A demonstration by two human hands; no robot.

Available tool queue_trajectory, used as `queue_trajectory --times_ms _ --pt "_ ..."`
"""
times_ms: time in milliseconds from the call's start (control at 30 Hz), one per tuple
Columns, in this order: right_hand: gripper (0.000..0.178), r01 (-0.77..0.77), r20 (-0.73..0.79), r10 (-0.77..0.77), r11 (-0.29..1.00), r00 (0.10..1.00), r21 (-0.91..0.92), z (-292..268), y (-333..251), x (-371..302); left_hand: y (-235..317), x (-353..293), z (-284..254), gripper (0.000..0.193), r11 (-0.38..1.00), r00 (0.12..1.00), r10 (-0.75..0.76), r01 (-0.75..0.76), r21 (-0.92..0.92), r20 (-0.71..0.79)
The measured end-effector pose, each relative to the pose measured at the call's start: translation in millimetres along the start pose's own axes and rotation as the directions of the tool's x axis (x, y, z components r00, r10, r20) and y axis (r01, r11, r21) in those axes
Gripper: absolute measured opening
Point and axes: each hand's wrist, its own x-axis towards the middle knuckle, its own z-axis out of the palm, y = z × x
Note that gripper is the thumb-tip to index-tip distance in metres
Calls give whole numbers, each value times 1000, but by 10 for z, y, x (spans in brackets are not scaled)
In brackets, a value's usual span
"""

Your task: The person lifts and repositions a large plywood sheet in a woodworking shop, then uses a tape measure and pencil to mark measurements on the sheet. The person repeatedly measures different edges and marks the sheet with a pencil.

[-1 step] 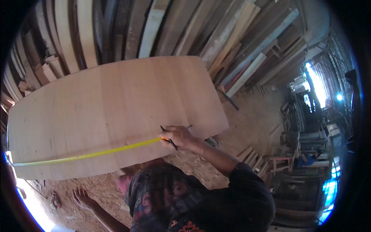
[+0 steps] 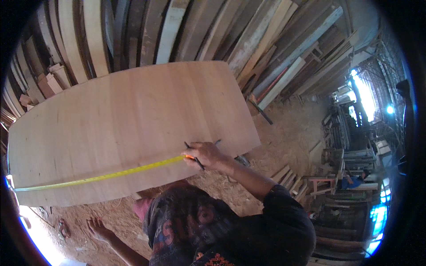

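A large pale wooden board (image 2: 133, 106) lies before me, its grain running across its short side. My right hand (image 2: 206, 155) is closed near the board's right front edge, around an orange and black tape measure (image 2: 190, 157). From it the yellow blade (image 2: 128, 171) stretches left along the near part of the board to its far left end. Thin dark pieces stick out beside the right fingers; I cannot tell what they are. My left hand (image 2: 99, 229) hangs below the board's near edge, fingers spread, holding nothing.
Many planks (image 2: 168, 35) lean in a row behind the board. Sawdust and shavings cover the ground (image 2: 288, 128). Short wood pieces (image 2: 287, 179) lie to the right, near a pinkish wooden stand (image 2: 320, 184). Farther right, a person in blue (image 2: 353, 181) is among stacked timber.
The view has shifted very slightly, and my left hand sits a little farther right. My right hand keeps its hold on the tape measure.
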Motion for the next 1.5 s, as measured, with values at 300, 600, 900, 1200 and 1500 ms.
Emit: queue_trajectory --times_ms 300,600,900,1200,1500 --pt "31 -146 30 145 988 989 59 -418 1189 -1205 -1137 -1411 91 47 955 945 -293 285 78 143" --pt "28 -188 -188 174 980 967 -62 -673 2019 -1994 -1093 -1487 534 40 944 847 -275 150 293 455" --pt "27 -287 -50 286 958 957 -7 -662 3054 -2189 -1497 -2756 60 37 902 827 -390 254 350 405" --pt "27 -137 -34 137 990 990 18 -711 3394 -2190 -1677 -4810 1530 27 869 658 -475 248 427 584" --pt "29 -80 -64 84 995 994 62 -760 3600 -2243 -2180 -6370 3359 46 725 -51 -680 104 681 731"
